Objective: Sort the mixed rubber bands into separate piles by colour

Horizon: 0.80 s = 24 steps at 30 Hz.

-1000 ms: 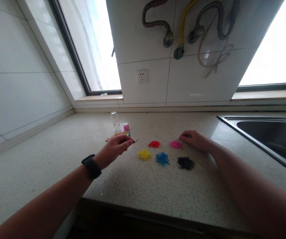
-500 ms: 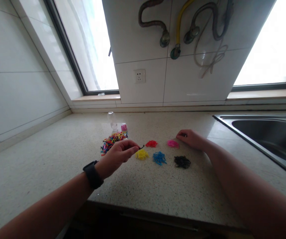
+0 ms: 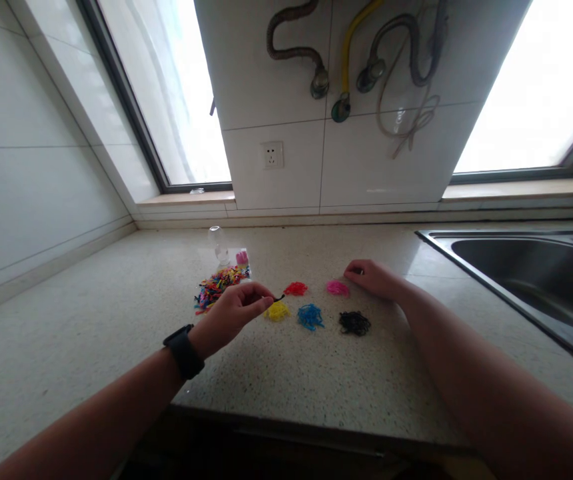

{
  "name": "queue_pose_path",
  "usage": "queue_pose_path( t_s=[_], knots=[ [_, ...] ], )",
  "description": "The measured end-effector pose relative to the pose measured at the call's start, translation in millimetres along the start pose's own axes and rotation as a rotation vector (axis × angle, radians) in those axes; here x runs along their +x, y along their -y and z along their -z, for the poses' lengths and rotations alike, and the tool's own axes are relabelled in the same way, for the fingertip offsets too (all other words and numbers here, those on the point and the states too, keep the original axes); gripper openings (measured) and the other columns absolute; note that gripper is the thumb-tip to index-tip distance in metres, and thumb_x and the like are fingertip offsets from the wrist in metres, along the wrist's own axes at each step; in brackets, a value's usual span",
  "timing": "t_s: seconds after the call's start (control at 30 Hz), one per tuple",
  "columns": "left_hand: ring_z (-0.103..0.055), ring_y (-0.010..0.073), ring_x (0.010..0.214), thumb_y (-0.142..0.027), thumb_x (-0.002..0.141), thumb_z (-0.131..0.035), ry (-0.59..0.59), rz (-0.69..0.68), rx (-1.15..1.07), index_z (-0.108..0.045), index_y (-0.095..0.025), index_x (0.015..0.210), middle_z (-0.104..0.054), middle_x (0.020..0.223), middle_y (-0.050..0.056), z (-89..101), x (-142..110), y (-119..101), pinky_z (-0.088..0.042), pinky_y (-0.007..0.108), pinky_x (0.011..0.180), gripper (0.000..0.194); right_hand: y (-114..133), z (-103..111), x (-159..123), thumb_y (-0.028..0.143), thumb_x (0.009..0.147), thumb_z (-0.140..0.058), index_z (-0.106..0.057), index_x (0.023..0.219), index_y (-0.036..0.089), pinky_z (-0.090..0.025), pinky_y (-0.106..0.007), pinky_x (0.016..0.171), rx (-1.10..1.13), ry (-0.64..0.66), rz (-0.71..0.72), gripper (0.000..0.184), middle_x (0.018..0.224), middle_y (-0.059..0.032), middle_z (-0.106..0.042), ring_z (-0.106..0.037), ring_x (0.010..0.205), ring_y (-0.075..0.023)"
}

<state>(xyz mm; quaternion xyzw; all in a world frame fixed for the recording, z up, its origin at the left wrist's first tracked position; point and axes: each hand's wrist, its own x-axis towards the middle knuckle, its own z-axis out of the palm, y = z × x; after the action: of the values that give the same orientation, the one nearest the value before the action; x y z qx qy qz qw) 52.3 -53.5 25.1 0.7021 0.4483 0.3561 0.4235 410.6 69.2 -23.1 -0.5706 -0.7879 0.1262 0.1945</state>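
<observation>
My left hand [image 3: 234, 308], wearing a black watch [image 3: 184, 351], pinches a small black rubber band [image 3: 279, 298] between thumb and fingertips. It hovers over the yellow pile of bands [image 3: 277, 312], beside a large mixed-colour heap [image 3: 215, 288]. On the counter, my right hand [image 3: 370, 277] rests with its fingers closed, just right of the pink pile [image 3: 338, 288]. Whether it holds anything is hidden. Between the hands lie a red pile [image 3: 296, 289] and a blue pile [image 3: 310, 317]. Nearer me is a black pile [image 3: 354, 323].
Behind the mixed heap stand a clear bottle-like container [image 3: 219, 247] and a small pink object [image 3: 242, 258]. A steel sink [image 3: 516, 267] is set into the counter [image 3: 316, 373] at right. Hoses and a socket [image 3: 272, 155] are on the tiled wall; the counter's front edge is close below.
The whole view has shifted slightly, so the scene sits a little further left. Both hands keep nearly the same place over the counter, with the black rubber band still in the left.
</observation>
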Motion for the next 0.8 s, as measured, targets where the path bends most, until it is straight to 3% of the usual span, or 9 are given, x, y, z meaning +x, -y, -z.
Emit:
queue_pose_path(
  t_s=[0.23,0.5,0.63,0.8],
  knots=[
    [-0.051,0.0114,0.070,-0.041,0.088,-0.063,0.032,-0.033,0.028,-0.066,-0.014,0.094,-0.062,0.081,0.002,-8.6,0,1,-0.040,0.024,0.062,0.028,0,-2,1,0.037,0.086,-0.059,-0.073,0.092,0.023,-0.045,-0.026,0.067,-0.025,-0.019,-0.022,0.022,0.088,-0.0066,-0.074,-0.065,0.075,-0.0185],
    [-0.048,0.0109,0.062,-0.042,0.090,-0.060,0.165,-0.105,0.154,-0.070,-0.015,0.093,-0.060,0.072,0.000,-63.9,16,-16,-0.035,0.023,0.056,0.029,3,-1,-2,0.037,0.086,-0.058,-0.074,0.094,0.023,-0.045,-0.026,0.068,-0.041,-0.033,-0.009,0.022,0.089,-0.0058,-0.075,-0.065,0.078,-0.0184],
    [-0.051,0.0112,0.060,-0.041,0.089,-0.061,0.148,-0.172,0.326,-0.072,-0.017,0.090,-0.061,0.069,-0.001,-88.1,33,-21,-0.034,0.024,0.055,0.026,5,0,-5,0.038,0.087,-0.057,-0.073,0.093,0.023,-0.044,-0.025,0.066,-0.040,-0.039,-0.017,0.023,0.088,-0.0054,-0.075,-0.065,0.076,-0.0178],
    [-0.057,0.0145,0.066,-0.036,0.089,-0.062,0.094,-0.267,0.601,-0.074,-0.021,0.090,-0.066,0.071,0.000,-103.5,45,-21,-0.037,0.028,0.063,0.019,5,-1,-3,0.038,0.087,-0.058,-0.073,0.094,0.023,-0.043,-0.025,0.065,-0.053,-0.043,-0.028,0.022,0.090,-0.0054,-0.075,-0.065,0.077,-0.0176]
  ],
)
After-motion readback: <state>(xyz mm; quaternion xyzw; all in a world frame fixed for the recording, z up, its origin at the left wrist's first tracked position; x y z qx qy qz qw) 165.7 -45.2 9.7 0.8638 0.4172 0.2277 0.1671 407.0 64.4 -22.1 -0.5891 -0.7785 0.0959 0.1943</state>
